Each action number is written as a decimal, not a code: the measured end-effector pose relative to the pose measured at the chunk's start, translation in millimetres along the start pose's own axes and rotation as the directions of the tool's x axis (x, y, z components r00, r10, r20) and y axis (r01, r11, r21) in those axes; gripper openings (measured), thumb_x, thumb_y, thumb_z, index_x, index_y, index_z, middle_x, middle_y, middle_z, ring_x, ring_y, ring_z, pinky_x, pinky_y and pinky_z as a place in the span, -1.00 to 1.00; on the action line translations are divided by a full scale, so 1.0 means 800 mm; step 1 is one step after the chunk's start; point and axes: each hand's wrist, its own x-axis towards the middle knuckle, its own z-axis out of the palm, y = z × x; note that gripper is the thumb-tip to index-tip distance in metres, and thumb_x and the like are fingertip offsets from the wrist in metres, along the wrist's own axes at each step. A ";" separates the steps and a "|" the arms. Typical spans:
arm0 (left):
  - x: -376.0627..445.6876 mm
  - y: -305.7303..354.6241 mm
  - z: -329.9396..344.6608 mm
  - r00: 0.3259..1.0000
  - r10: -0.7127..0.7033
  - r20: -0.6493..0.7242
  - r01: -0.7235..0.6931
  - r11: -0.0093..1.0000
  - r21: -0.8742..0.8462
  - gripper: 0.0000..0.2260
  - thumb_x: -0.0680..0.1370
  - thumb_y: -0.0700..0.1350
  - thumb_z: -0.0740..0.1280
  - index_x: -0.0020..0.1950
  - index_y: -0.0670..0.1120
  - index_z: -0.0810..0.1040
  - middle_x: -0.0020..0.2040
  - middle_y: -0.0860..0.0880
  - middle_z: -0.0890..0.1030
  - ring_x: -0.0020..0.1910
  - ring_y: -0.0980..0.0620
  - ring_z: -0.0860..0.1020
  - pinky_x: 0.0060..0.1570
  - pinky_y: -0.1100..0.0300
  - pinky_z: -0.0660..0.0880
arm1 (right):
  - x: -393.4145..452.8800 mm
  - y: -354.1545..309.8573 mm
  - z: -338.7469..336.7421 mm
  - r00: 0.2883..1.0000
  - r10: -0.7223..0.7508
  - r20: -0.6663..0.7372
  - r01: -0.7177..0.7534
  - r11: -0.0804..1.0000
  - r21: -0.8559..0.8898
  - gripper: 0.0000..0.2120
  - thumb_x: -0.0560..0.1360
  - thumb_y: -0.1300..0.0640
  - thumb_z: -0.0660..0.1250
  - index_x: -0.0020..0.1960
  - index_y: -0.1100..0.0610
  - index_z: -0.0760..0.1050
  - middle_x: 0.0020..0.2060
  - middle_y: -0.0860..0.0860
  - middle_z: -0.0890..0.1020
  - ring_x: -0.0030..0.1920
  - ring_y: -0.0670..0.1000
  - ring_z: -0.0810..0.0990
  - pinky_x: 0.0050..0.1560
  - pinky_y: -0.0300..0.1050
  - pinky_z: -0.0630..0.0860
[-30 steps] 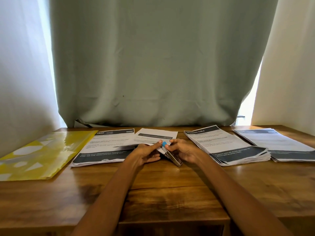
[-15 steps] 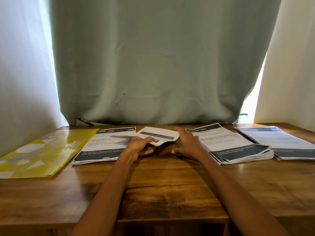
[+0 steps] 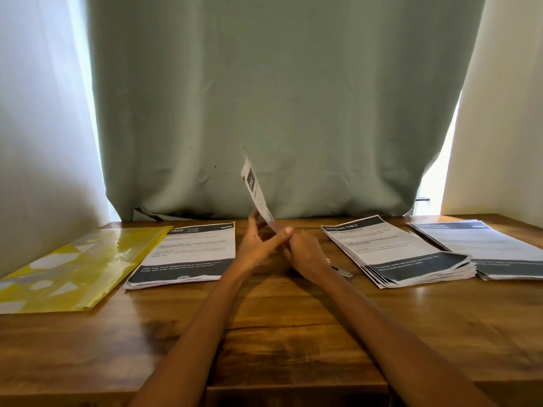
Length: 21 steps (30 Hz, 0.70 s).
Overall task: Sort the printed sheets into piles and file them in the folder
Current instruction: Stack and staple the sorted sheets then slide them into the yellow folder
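Piles read "3800" and "DRESSING TABLE"; hands hold a sheet.

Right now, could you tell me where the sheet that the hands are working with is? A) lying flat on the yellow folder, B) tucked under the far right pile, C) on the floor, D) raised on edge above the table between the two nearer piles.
D: the sheet stands tilted up off the table, held at its lower end by the left hand and right hand.

Bare forearms and hands, no sleeves visible.
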 end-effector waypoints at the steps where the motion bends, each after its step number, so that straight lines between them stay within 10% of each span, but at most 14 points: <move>1: 0.002 -0.003 -0.002 0.994 0.059 -0.090 -0.054 0.997 0.047 -0.44 0.52 -0.12 0.34 0.46 -0.06 0.20 0.33 -0.06 0.41 0.22 0.00 0.46 0.09 0.03 0.55 | 0.000 -0.005 0.004 0.994 -0.012 0.111 0.001 0.995 0.101 -0.65 0.59 0.16 0.21 0.35 0.20 0.38 0.06 0.18 0.61 -0.12 0.04 0.61 -0.21 -0.39 0.41; 4: 0.009 -0.003 -0.027 0.903 0.158 -0.400 -0.143 0.987 0.067 -0.80 0.61 -0.18 0.18 0.22 -0.16 0.39 0.10 -0.10 0.53 0.06 -0.06 0.57 -0.17 0.22 0.57 | 0.002 -0.001 0.011 0.957 0.011 0.291 -0.086 0.966 0.245 -0.43 0.54 -0.06 0.28 0.47 0.09 0.21 0.33 0.12 0.44 0.20 0.05 0.51 0.09 -0.19 0.48; 9: 0.006 0.013 -0.063 0.743 0.215 -0.634 -0.221 0.973 0.072 -0.78 0.62 -0.19 0.14 0.26 -0.22 0.34 0.10 -0.12 0.51 0.02 -0.03 0.54 -0.14 0.16 0.55 | 0.011 0.025 -0.011 0.946 0.314 -0.077 -0.272 0.902 0.336 -0.36 0.50 -0.13 0.29 0.47 0.00 0.13 0.46 0.06 0.24 0.43 0.10 0.25 0.40 0.11 0.23; 12: 0.011 0.027 -0.091 0.763 0.261 -0.592 -0.238 0.964 0.118 -0.78 0.61 -0.21 0.17 0.25 -0.20 0.37 0.11 -0.12 0.53 0.04 -0.05 0.57 -0.07 0.09 0.56 | 0.013 0.032 -0.026 0.850 0.526 -0.031 -0.449 0.752 0.482 -0.29 0.50 -0.04 0.34 0.51 0.00 0.03 0.49 0.08 0.19 0.42 0.11 0.26 0.34 0.14 0.29; 16: 0.026 0.054 -0.122 0.816 0.319 -0.482 -0.258 0.947 0.190 -0.72 0.60 -0.21 0.20 0.31 -0.21 0.39 0.14 -0.10 0.55 0.03 0.00 0.57 -0.12 0.22 0.57 | 0.021 0.001 -0.029 0.829 0.482 0.284 -0.498 0.406 0.767 -0.70 0.57 0.10 0.23 0.29 0.03 0.34 0.24 0.13 0.53 0.01 0.00 0.61 -0.08 -0.06 0.59; 21: 0.040 0.046 -0.174 0.887 0.154 -0.436 -0.061 0.974 0.218 -0.71 0.58 -0.22 0.25 0.29 -0.25 0.40 0.19 -0.21 0.55 0.12 -0.17 0.55 0.12 -0.08 0.51 | 0.052 -0.028 -0.003 0.771 0.505 0.389 -0.596 0.359 0.718 -0.80 0.57 0.16 0.25 0.19 0.06 0.43 0.14 0.03 0.59 0.06 0.05 0.61 0.08 0.09 0.57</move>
